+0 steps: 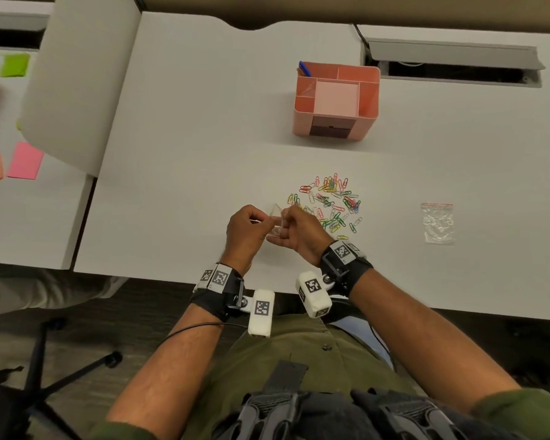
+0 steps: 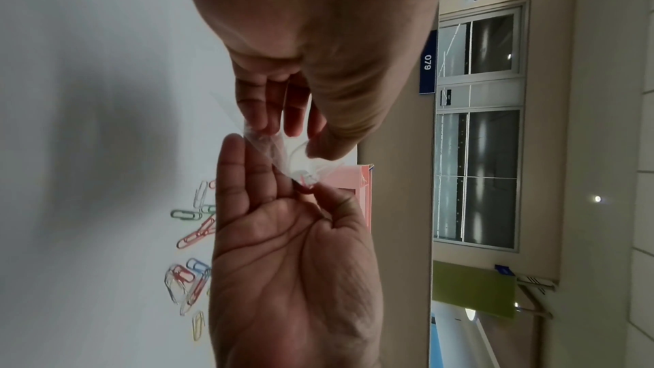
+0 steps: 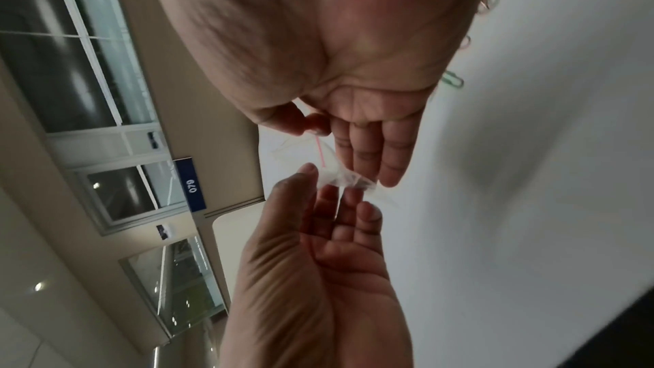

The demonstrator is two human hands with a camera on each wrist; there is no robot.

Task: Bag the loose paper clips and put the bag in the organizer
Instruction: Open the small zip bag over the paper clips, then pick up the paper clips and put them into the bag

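A small clear zip bag point(image 1: 275, 219) with a red seal line is held just above the white desk point(image 1: 188, 154), near its front edge. My left hand point(image 1: 261, 222) pinches one side of its mouth and my right hand point(image 1: 285, 217) pinches the other. In the left wrist view the left hand point(image 2: 283, 133) and right hand point(image 2: 301, 186) meet on the crumpled bag point(image 2: 279, 155). The right wrist view shows the right hand point(image 3: 325, 133) above the left hand point(image 3: 329, 192), with the bag point(image 3: 301, 153) between them. Several coloured paper clips point(image 1: 331, 201) lie loose just right of my hands. The pink organizer point(image 1: 337, 100) stands behind them.
A second clear zip bag point(image 1: 438, 223) lies flat at the right. A blue pen point(image 1: 304, 68) sticks out of the organizer's back left compartment. A white divider panel point(image 1: 77, 81) rises at the left, with sticky notes point(image 1: 24, 160) on the desk beyond it. A cable slot point(image 1: 458, 71) runs along the back right.
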